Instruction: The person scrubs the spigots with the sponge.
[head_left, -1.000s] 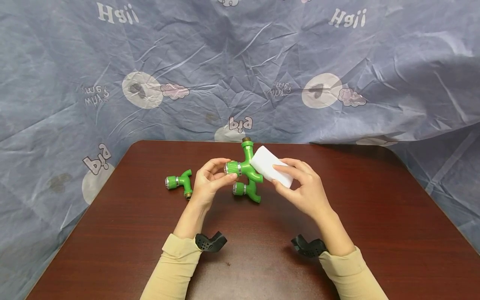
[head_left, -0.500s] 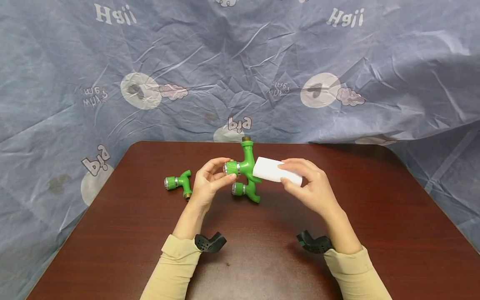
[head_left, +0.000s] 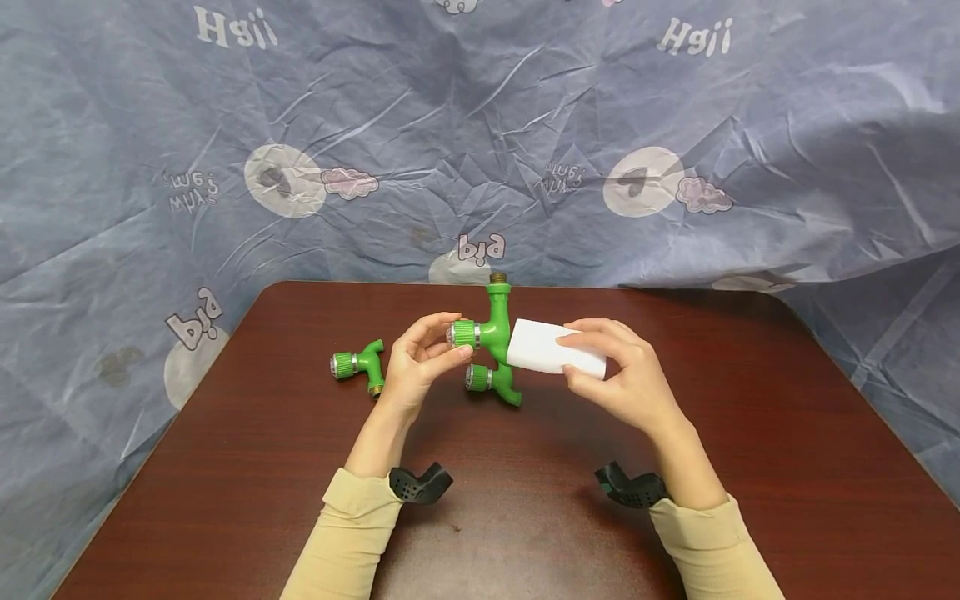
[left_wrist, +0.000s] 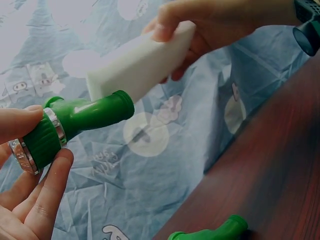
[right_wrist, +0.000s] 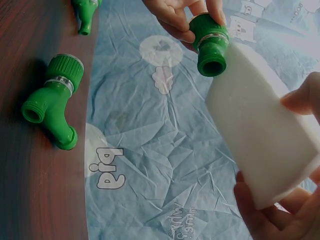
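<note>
My left hand [head_left: 416,358] pinches the ribbed knob of a green faucet [head_left: 498,321], thumb on one side and fingers on the other. The faucet is held up over the table, its brass threaded end pointing away. From the right, my right hand [head_left: 626,371] grips a white sponge block [head_left: 551,347] between thumb and fingers. The block's near end overlaps the faucet's spout in the head view. In the right wrist view the sponge [right_wrist: 260,125] lies right against the faucet body [right_wrist: 212,52]. The left wrist view shows the spout's open end [left_wrist: 122,105] in front of the sponge.
A second green faucet [head_left: 504,385] lies on the table behind the held one. Another green faucet [head_left: 367,364] lies to the left of my left hand. The dark red-brown table [head_left: 247,467] ends at a hanging blue printed cloth [head_left: 480,150].
My right hand has shifted slightly right and turned the sponge from a steep slant to nearly level, its tip lower along the faucet. The left hand keeps its hold, with the faucet turned slightly.
</note>
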